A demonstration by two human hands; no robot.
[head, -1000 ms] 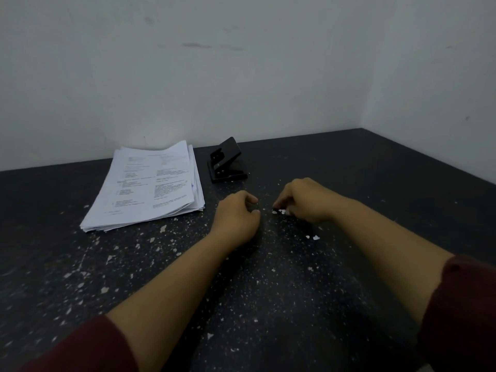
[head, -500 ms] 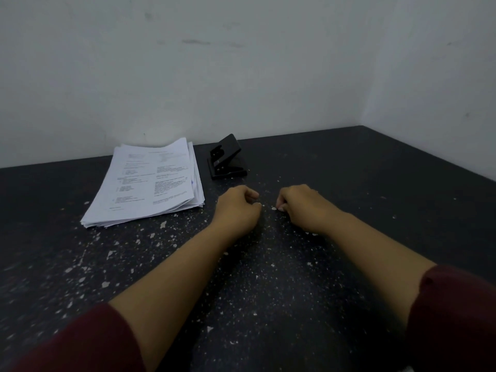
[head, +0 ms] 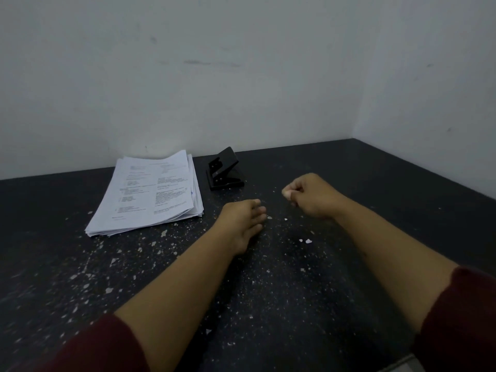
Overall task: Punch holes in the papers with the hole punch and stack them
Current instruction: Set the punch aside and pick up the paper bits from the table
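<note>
A stack of printed white papers (head: 150, 193) lies at the back left of the dark table (head: 375, 183). Just right of it stands the black hole punch (head: 225, 170) with its lever up. My left hand (head: 243, 220) rests on the table in front of the punch, fingers curled, nothing visible in it. My right hand (head: 312, 196) is a loose fist raised a little above the table, to the right of the punch. A pale spot shows at its fingertips; I cannot tell whether it is a nail or a paper scrap. Neither hand touches the papers or the punch.
Small white paper scraps (head: 306, 240) and specks are scattered over the table, densest at the left and between my hands. White walls close the table off at the back and right, meeting in a corner (head: 354, 135).
My right hand has lifted off the table and moved right and away from the scraps it was touching. My left hand has barely moved. Papers and punch are unchanged.
</note>
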